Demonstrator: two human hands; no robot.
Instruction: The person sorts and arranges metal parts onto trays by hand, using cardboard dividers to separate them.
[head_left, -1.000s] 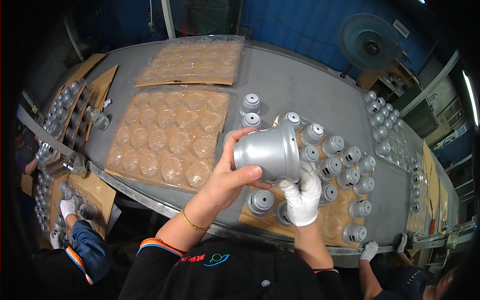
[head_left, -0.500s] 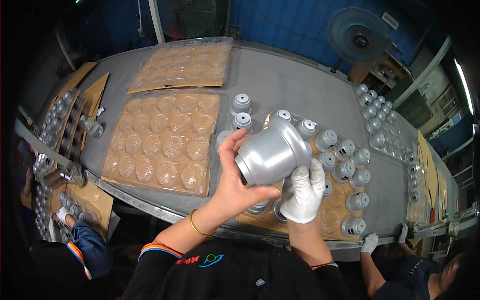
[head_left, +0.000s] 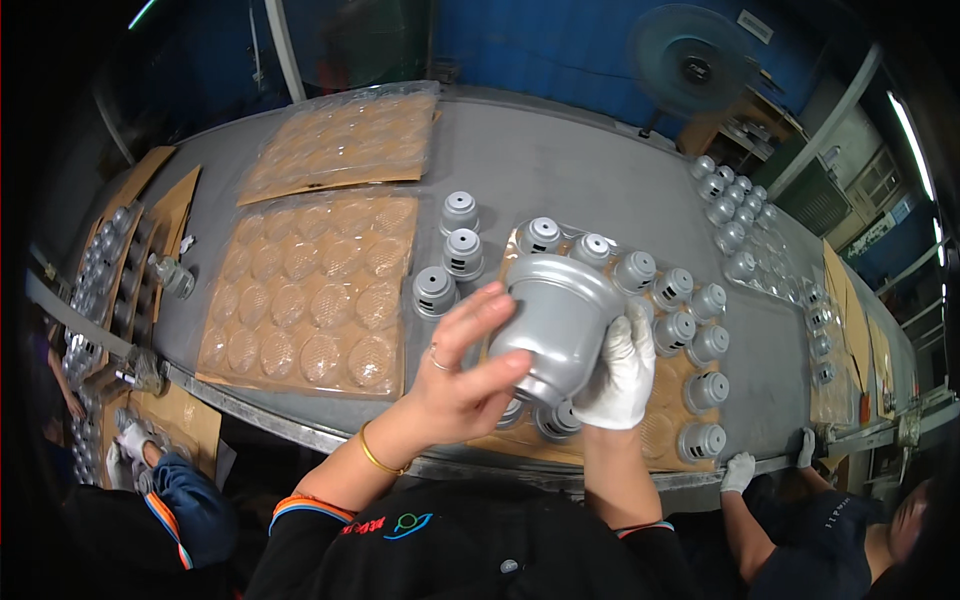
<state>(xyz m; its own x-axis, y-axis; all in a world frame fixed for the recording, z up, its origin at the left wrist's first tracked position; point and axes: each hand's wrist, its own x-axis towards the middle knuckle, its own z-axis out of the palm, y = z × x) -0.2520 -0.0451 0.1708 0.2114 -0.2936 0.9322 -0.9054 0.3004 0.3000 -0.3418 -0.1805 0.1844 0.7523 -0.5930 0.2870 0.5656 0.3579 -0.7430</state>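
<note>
A shiny silver bell-shaped metal cup (head_left: pixel 555 325) is held up over the table in front of me, its wide flared rim toward the far side and its narrow end toward me. My left hand (head_left: pixel 455 380), bare, with a ring and a gold bracelet, has fingers and thumb closed on the cup's left side. In a white glove, my right hand (head_left: pixel 622 380) grips it from the right; some of those fingers are hidden behind it. Under and beyond my hands, several similar silver cups (head_left: pixel 675 288) stand narrow end up on a brown cardboard-backed tray (head_left: pixel 657 436).
Left of my hands lies a clear blister tray (head_left: pixel 300 300) on cardboard, with a stack of such trays (head_left: pixel 340 140) behind. Between the trays stand three cups (head_left: pixel 462 252). Gloved co-workers' hands (head_left: pixel 738 472) show at right and left. A fan (head_left: pixel 693 65) stands at the back.
The cup has turned in my hands, its rim swinging from the right toward the far side. My left fingers have shifted on it, the thumb now pressing its near face. The view has shifted slightly.
</note>
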